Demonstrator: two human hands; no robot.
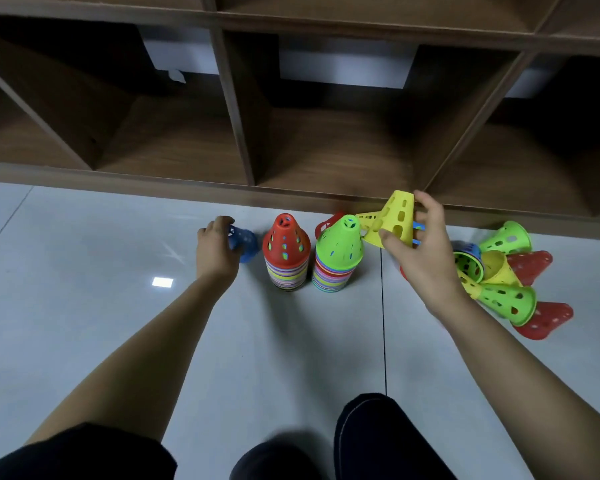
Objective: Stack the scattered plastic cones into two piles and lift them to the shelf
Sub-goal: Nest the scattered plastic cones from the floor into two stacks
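Two upright piles of nested cones stand on the floor: one topped by a red cone (285, 237), one topped by a green cone (341, 241). My left hand (215, 249) grips a blue cone (244, 241) just left of the red-topped pile. My right hand (421, 251) holds a yellow cone (395, 218), tilted, in the air right of the green-topped pile. A red cone (328, 221) and another yellow cone (368, 218) lie behind the piles. Several loose green, yellow, red and blue cones (499, 275) lie scattered at the right.
A dark wooden shelf (243, 140) with open cubbies runs along the back, its base at floor level. The floor is pale glossy tile (118, 323). My dark-clothed knees (368, 441) are at the bottom of the view.
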